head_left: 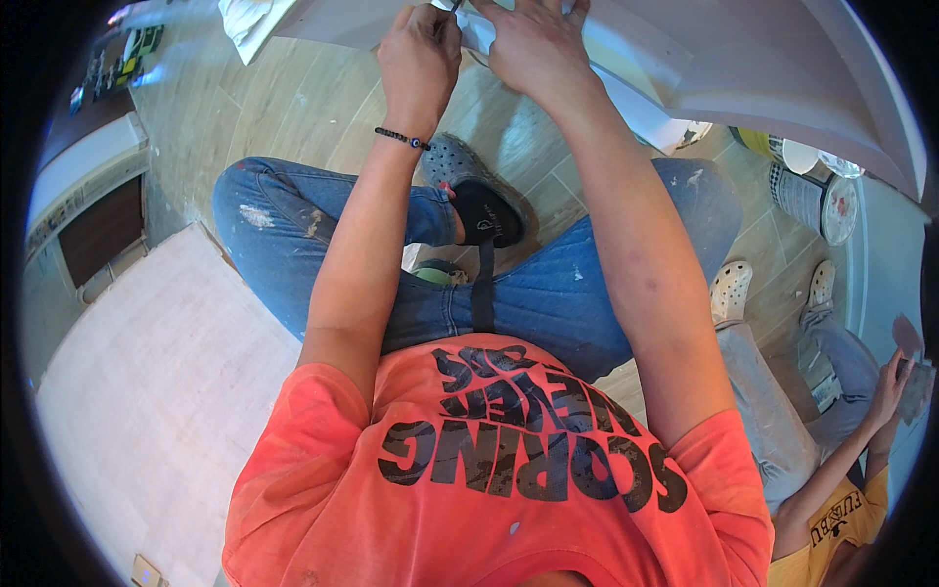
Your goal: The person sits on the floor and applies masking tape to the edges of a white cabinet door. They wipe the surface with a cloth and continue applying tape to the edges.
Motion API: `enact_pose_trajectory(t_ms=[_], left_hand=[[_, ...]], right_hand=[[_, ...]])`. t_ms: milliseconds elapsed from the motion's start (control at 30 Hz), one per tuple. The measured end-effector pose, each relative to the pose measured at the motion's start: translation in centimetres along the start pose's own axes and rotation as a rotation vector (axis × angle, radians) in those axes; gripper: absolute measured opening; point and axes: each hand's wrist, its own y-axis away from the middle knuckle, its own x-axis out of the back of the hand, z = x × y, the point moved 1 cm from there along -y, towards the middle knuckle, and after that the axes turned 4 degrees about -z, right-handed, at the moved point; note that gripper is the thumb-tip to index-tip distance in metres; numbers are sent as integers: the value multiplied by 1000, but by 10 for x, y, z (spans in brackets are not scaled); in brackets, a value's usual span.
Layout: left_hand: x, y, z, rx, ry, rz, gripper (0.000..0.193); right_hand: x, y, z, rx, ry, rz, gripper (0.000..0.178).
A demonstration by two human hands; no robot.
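Note:
My left hand (421, 64) is at the top of the view, a dark beaded bracelet on its wrist. Its fingers are closed round a thin dark tool (455, 6), cut off by the upper edge, so its kind cannot be made out. Close beside it, my right hand (536, 49) lies with fingers spread against a white panel (734, 64). The panel stretches across the top to the right. The tips of the right fingers are partly out of view.
Below my arms are my bent knees in jeans (284, 210) and a grey clog (450, 161) on the wood-look floor (323, 98). A large white sheet (166, 391) lies at left. Paint cans (807, 201) stand at right, near a co-worker in a yellow shirt (836, 523) holding a flat blade (917, 391).

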Motion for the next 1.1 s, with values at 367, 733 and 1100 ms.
enact_pose_trajectory(t_ms=[367,733,1100], left_hand=[[1,6,-3,-15,70,49,17],[-6,-4,7,-7,57,84,18],[-10,-9,3,12,23,57,22]], right_hand=[[-11,-6,7,-13,114,4,51],[-12,-6,7,-4,128,-19,50],[-12,-5,7,9,27,9,49]])
